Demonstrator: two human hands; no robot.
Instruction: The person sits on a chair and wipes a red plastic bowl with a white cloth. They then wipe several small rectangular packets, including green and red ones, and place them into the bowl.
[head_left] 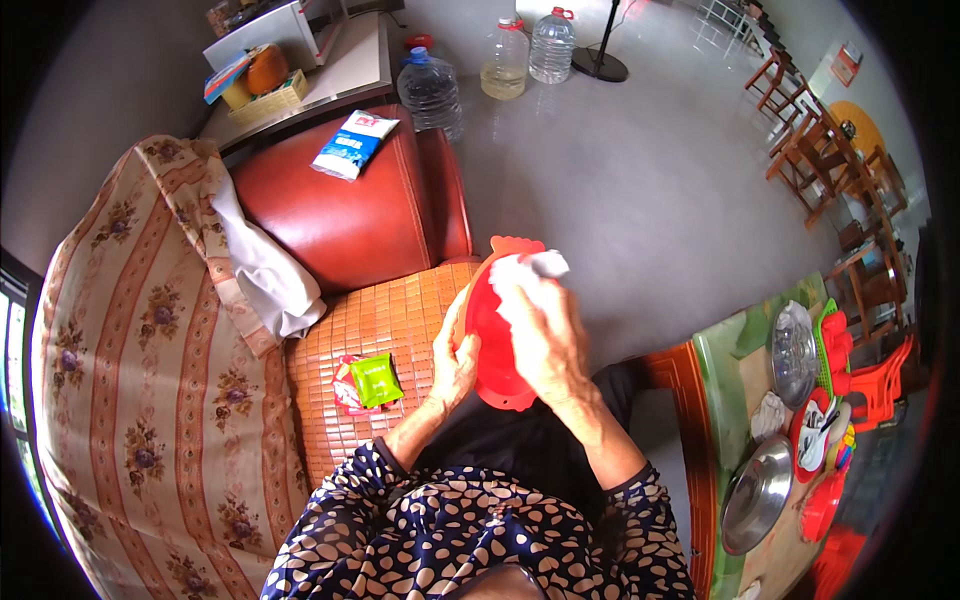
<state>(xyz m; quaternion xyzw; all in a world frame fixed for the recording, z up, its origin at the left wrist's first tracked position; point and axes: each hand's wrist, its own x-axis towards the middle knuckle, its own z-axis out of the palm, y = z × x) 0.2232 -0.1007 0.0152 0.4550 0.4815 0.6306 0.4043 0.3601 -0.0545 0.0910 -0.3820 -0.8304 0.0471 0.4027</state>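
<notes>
A red plastic tray (492, 345) with scalloped ends is held up over my lap. My left hand (456, 360) grips it along its left edge, thumb on the inner side. In my right hand (548, 345) is a crumpled white cloth or tissue (530, 270), pressed at the far part of the tray; that hand is slightly blurred, and it hides the tray's right side. To the left of my left hand, a green packet (376, 381) lies partly over a red-and-white packet (346, 388) on the tiled seat mat (330, 330).
A blue-and-white packet (354, 145) rests on the red leather armrest (330, 215). Beyond stand several large plastic bottles (503, 62) on the grey floor. At right, a green-topped table (722, 350) carries a metal bowl (757, 495), a glass dish (794, 355) and red plastic ware (822, 505).
</notes>
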